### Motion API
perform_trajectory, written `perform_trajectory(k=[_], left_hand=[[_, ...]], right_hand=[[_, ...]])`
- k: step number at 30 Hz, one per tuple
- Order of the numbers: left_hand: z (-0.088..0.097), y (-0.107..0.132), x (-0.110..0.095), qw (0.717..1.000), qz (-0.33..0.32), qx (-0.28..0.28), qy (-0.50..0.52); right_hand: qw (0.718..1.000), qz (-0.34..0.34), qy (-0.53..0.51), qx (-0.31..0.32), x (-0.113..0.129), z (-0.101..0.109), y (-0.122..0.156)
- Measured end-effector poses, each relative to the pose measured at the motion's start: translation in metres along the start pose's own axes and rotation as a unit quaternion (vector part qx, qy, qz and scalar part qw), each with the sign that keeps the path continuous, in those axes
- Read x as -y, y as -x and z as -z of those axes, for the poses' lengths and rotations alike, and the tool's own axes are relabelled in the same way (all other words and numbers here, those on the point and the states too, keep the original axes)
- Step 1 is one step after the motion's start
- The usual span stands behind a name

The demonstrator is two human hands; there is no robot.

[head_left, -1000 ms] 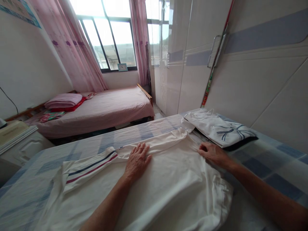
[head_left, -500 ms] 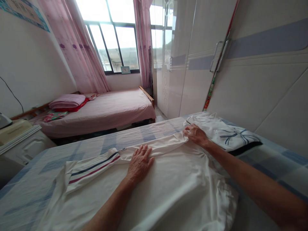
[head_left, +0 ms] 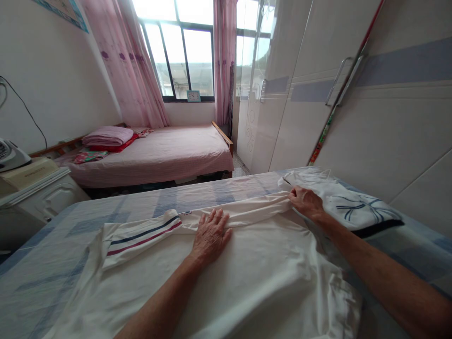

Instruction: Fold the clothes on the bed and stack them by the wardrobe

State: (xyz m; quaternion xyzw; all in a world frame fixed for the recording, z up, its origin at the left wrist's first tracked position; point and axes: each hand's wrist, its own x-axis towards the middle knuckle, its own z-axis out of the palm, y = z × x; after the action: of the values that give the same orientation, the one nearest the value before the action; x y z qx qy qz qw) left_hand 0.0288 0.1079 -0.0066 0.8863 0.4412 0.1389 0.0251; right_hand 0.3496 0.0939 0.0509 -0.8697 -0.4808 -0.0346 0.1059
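Observation:
A white shirt [head_left: 254, 268] lies spread over the bed in front of me, its far side folded inward in a long strip. The folded sleeve at the left carries a navy stripe and a dark red stripe. My left hand [head_left: 211, 235] rests flat on the shirt near this fold, fingers outstretched. At the right end of the strip, my right hand [head_left: 306, 201] pinches the shirt's edge between closed fingers. Just beyond that hand lies a folded white garment [head_left: 348, 200] with dark line markings and a black band.
The near bed [head_left: 137, 212] has a blue and white checked sheet. Behind it stands a pink-covered bed [head_left: 176, 150] with folded bedding [head_left: 108, 136]. A tall glossy wardrobe [head_left: 300, 113] runs along the right. At the left, a white cabinet [head_left: 49, 193] bears a box and a small fan.
My right hand has closed on the shirt's edge and drawn it slightly to the right, so the folded strip looks straighter. My left hand stays flat on the cloth. The view has shifted somewhat.

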Motion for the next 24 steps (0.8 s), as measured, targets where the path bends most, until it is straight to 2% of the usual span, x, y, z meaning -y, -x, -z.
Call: perform_trajectory(k=[4, 11, 15, 18, 24], left_hand=[[-0.001, 0.000, 0.000, 1.000, -0.001, 0.002, 0.000], [-0.004, 0.000, 0.002, 1.000, -0.003, -0.008, -0.012], [-0.003, 0.000, 0.001, 1.000, 0.000, 0.002, -0.008], [-0.002, -0.001, 0.001, 1.000, -0.001, 0.005, -0.003], [-0.002, 0.000, 0.000, 1.000, 0.003, 0.003, 0.001]], right_hand=[[0.996, 0.037, -0.058, 0.062, 0.001, -0.003, -0.011], [0.985, 0.035, -0.152, 0.078, 0.016, -0.019, -0.040], [0.971, 0.015, -0.237, 0.015, 0.012, -0.025, -0.040], [0.949, -0.004, -0.313, -0.038, 0.006, -0.025, -0.036], [0.895, 0.018, -0.440, -0.063, 0.007, -0.023, -0.027]])
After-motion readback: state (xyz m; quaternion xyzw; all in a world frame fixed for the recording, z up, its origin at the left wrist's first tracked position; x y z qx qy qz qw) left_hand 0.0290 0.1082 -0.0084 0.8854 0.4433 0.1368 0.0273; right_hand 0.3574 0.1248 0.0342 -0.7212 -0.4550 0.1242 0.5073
